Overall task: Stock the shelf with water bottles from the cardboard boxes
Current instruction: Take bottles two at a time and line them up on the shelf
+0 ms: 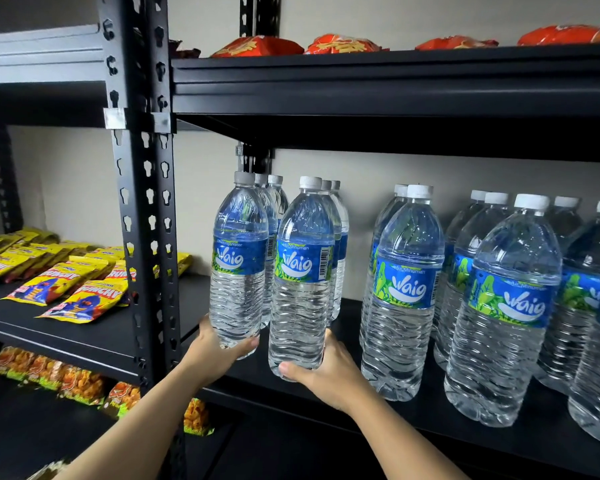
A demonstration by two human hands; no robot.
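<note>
Across the black metal rack [142,202] in front of you, set against a plain pale wall [361,168], the bay to your right is the one taking water. Its shelf [426,407] is a dark, flat, smooth board. The tier above sits not far over the caps, so bottles should go in upright rather than tipped. Rows of stocked bottles [510,306] stand on it from the middle out to the right edge of view, with a short file [274,199] at the left end reaching back to the wall. Yellow snack packets [49,282] lie on the neighbouring shelf to the left, and red packets [260,46] lie on the tier overhead. No cardboard box is in view.

You hold two full bottles at the shelf's front left, before that short file: the left bottle [239,271] and the right bottle [303,282], both upright and just beside each other. Whether their bases touch the board cannot be told. Judge them heavy for their size, with thin ribbed walls that give under a squeeze and clear plastic that may slip. A low grip carries the weight but leaves the top free to sway.

Your left hand [219,351] curls round the foot of the left bottle, thumb and fingers wrapped about it. Your right hand [326,372] grips the right bottle's foot, thumb across the front. A hold nearer the label band would likely steady each one.
</note>
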